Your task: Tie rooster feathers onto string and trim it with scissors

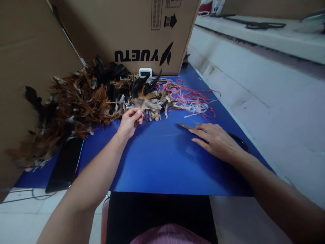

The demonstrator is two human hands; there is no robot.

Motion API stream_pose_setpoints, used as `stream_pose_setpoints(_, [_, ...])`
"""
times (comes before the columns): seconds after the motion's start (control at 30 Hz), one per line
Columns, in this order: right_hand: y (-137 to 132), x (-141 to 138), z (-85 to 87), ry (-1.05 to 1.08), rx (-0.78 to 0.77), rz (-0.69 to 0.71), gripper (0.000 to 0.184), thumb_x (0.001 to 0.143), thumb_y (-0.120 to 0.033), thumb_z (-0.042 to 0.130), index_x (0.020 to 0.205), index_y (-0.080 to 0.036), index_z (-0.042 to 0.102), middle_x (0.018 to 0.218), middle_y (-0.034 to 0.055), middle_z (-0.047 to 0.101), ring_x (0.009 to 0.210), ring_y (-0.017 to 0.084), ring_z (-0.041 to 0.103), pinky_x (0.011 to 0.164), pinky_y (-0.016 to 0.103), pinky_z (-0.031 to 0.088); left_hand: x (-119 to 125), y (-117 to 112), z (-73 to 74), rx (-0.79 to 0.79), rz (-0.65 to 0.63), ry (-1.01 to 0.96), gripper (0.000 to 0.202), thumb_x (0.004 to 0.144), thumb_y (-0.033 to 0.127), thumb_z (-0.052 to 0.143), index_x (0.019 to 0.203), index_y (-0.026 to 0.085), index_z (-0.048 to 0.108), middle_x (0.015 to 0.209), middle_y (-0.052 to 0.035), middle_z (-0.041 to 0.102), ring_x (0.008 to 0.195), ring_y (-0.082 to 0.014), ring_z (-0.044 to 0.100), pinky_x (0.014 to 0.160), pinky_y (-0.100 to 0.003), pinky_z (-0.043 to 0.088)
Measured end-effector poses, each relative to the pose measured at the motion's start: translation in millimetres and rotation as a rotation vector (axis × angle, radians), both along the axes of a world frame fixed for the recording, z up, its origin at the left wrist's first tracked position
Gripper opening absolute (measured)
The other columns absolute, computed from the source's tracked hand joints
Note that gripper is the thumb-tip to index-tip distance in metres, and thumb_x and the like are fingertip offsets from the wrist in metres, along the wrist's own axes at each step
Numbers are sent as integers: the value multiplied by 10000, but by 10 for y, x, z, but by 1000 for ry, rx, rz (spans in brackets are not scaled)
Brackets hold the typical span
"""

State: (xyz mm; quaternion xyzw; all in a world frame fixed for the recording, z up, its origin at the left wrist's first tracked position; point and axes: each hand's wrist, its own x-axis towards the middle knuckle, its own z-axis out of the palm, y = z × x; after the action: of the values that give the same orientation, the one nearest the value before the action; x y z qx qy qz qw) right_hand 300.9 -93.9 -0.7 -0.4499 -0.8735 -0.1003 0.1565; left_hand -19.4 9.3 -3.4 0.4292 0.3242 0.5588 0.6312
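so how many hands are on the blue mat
2. The left hand pinches feathers at the pile's edge; the right hand lies flat over scissors further right. None seem hidden.

The large brown cardboard box (132,30) at the back of the blue desk (162,159) carries the brand word "YUETU" (136,56) in heavy black letters, upside down in this view. A black feather-shaped logo mark (166,54) stands just beside it. Higher up, a black arrow sign (170,21) points right. The printed panel (156,9) near it is too small to read.
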Motion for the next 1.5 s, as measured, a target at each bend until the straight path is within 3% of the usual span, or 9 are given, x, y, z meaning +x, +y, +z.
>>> stream_pose_setpoints(0.13, [-13,48,-63,29,8,-40,306,972,-256,477,1187,-162,674,1098,140,693,973,269,649,802,420,525,2,-14,5,3,-13,1,258,666,264,836,705,155,605,641,20,614,490,-48,507,463,-174,418])
stream_pose_setpoints(0.33, [21,121,-101,50,26,12,297,973,-192,462,1200,-158,650,1067,122,710,963,240,651,841,399,541,8,-24,-10,-3,-36,-3,293,638,283,859,713,155,607,640,13,621,488,-54,508,458,-175,422])
stream_pose_setpoints(0.63, [35,148,-69,68,-12,41,318,977,-190,453,1234,-175,641,1053,130,713,920,227,654,812,375,528,6,-11,10,-11,-25,6,300,623,268,869,717,158,605,636,12,625,484,-59,516,458,-177,425])
stream_pose_setpoints(0.8, [45,251,-61,47,-44,-20,372,940,-128,456,1263,-175,633,1060,130,723,926,249,668,788,383,518,1,1,1,0,-16,36,287,649,269,852,710,161,593,634,9,627,477,-60,511,457,-180,425])
stream_pose_setpoints(1.07, [96,446,-14,55,-93,-76,352,923,-135,439,1162,-162,696,1023,123,741,928,275,671,804,426,530,11,-9,27,-12,-22,27,325,583,265,883,701,163,598,618,11,630,473,-66,513,446,-181,424])
stream_pose_setpoints(1.2, [118,479,-22,90,-90,-81,327,943,-192,441,1119,-191,716,1014,107,745,923,275,675,824,449,538,10,-12,28,-10,-17,49,305,614,258,865,695,160,587,617,16,618,471,-59,504,448,-178,419])
stream_pose_setpoints(1.37, [112,433,-16,160,-22,-114,290,975,-326,469,1090,-234,720,1001,80,747,948,290,675,846,472,544,16,-18,28,-6,-26,62,287,656,254,841,694,160,573,623,20,607,479,-54,502,456,-176,416])
stream_pose_setpoints(1.5, [95,385,10,226,63,-136,262,979,-325,474,1062,-266,716,998,66,738,949,280,673,864,476,543,19,-16,22,-13,-29,66,283,661,253,838,693,160,573,637,19,608,483,-52,499,458,-176,413])
